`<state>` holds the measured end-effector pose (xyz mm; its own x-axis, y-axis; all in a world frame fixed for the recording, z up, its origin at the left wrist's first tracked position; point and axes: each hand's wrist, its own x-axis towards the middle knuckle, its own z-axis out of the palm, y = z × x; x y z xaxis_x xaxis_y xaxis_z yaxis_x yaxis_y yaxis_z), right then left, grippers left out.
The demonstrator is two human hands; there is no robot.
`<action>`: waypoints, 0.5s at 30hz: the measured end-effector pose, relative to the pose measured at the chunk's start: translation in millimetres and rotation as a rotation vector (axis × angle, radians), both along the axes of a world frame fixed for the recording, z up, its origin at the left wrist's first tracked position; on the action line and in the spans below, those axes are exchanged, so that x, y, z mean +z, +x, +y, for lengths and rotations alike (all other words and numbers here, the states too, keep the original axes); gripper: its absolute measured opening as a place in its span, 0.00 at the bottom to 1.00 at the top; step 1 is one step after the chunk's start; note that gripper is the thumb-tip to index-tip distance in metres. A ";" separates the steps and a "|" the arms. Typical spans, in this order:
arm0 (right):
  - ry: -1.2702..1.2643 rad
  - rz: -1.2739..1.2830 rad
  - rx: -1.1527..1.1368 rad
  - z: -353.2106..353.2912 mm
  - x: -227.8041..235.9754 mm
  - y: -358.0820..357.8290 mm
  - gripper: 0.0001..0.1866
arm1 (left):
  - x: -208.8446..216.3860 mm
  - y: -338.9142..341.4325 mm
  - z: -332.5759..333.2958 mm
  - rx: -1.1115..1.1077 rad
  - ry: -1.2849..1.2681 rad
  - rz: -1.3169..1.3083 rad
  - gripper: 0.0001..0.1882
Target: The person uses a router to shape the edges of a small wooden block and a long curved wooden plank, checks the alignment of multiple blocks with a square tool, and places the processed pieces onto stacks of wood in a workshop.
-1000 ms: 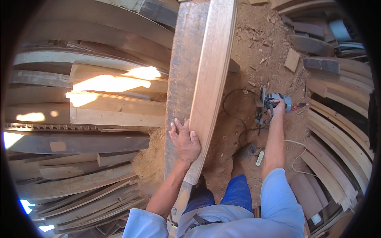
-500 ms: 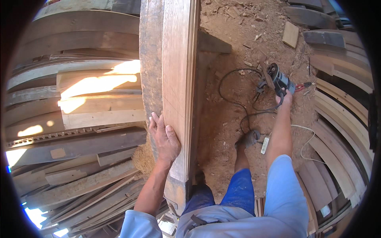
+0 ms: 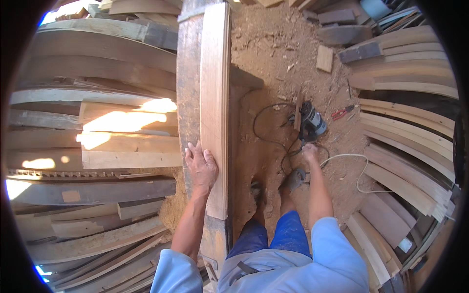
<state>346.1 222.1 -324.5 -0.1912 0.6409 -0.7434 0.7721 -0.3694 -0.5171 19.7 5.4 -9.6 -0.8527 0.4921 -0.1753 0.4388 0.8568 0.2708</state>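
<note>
My left hand lies over the left edge of a long, pale wooden board, fingers stretched and thumb apart. The board rests lengthwise on a dark, worn wooden beam. Low on the right, my right hand is closed just below a grey-blue and black corded power tool. A black cord runs close by that hand; what its fingers grip is hidden. A narrow brown wood strip sits against the tool's left side.
Stacked planks fill the left side, and curved boards line the right. Red-handled pliers, a short wood block and a white cord lie on the sawdust-covered ground. A beam support juts right.
My right hand has come back slightly from the power tool's body, toward me. The view has shifted, so the ground items appear further left. My left hand stays on the board.
</note>
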 end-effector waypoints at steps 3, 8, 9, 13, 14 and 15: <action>-0.216 0.265 -0.355 -23.9 64.1 0.4 0.08 | 8.7 0.7 -1.4 0.032 -0.083 -0.001 0.33; -0.262 0.230 -0.351 -41.7 128.8 66.5 0.04 | 16.2 -0.5 0.8 0.021 -0.115 0.086 0.47; -0.259 0.214 -0.343 -40.0 135.6 87.3 0.04 | 16.6 2.2 8.1 -0.032 -0.125 0.152 0.49; -0.183 -0.030 -0.281 -56.6 182.3 130.4 0.08 | 27.6 19.3 20.8 -0.193 0.028 0.172 0.57; -0.149 -0.043 -0.314 -64.9 185.5 157.1 0.08 | 29.6 25.1 29.2 -0.177 0.004 0.077 0.57; -0.147 -0.035 -0.358 -74.7 195.5 158.1 0.08 | 34.5 21.8 30.7 -0.146 -0.035 0.003 0.57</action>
